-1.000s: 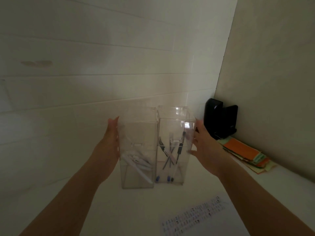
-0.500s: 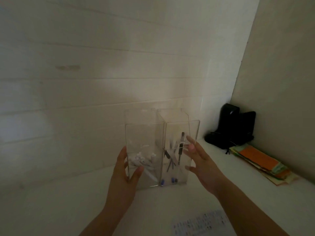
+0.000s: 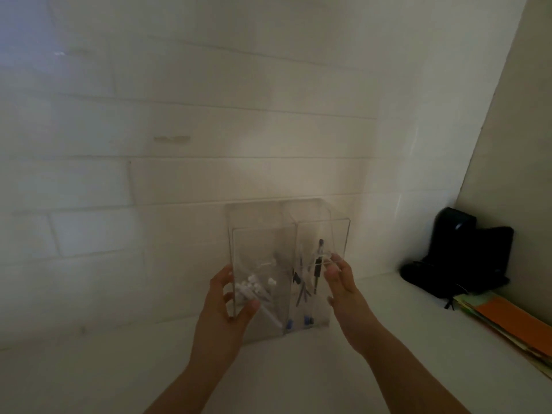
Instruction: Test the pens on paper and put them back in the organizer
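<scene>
Whereas a second earlier both hands reached out flat, the left hand (image 3: 222,303) now curled its grip round the clear organizer (image 3: 286,264), thumb in front; the right hand (image 3: 343,286) pressed the other side, fingers nearly straight. Pens (image 3: 310,282) stood inside, on the white table (image 3: 283,372).

Room's pretty tight here. The clear organizer (image 3: 286,273) sits right up near the white brick wall (image 3: 179,174) at 12 o'clock, so there's little getting behind it. The left hand (image 3: 227,306) at 9 and the right hand (image 3: 343,285) at 3 block both its sides. At 3 o'clock a side wall (image 3: 513,144), a black device (image 3: 460,258) and a paper stack (image 3: 507,324) crowd the corner. The bare surface (image 3: 89,377) from 6 round to 9 is open, and the organizer's top is open too.
</scene>
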`<action>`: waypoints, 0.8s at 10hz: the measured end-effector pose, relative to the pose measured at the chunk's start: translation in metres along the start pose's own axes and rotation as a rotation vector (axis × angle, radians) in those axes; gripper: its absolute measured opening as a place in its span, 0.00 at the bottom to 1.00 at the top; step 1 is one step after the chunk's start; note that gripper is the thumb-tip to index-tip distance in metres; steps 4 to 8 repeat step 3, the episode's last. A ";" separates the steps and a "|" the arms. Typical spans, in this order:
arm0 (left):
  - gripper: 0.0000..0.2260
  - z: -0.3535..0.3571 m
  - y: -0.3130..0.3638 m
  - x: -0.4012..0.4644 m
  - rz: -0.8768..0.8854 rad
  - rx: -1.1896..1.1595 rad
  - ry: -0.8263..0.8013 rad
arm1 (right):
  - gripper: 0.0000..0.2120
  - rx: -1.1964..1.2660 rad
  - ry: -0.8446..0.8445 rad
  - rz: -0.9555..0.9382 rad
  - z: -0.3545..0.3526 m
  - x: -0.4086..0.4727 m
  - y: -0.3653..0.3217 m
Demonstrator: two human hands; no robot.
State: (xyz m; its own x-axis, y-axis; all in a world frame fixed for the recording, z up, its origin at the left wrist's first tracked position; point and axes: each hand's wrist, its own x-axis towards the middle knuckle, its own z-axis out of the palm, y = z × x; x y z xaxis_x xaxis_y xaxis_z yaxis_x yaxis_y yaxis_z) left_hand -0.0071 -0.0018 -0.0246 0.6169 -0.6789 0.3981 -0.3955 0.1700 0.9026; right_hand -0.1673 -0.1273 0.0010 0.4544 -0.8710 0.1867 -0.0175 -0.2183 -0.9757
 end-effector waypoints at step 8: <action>0.32 -0.001 -0.003 0.000 -0.025 0.011 -0.012 | 0.26 -0.070 0.001 0.030 0.002 0.000 -0.003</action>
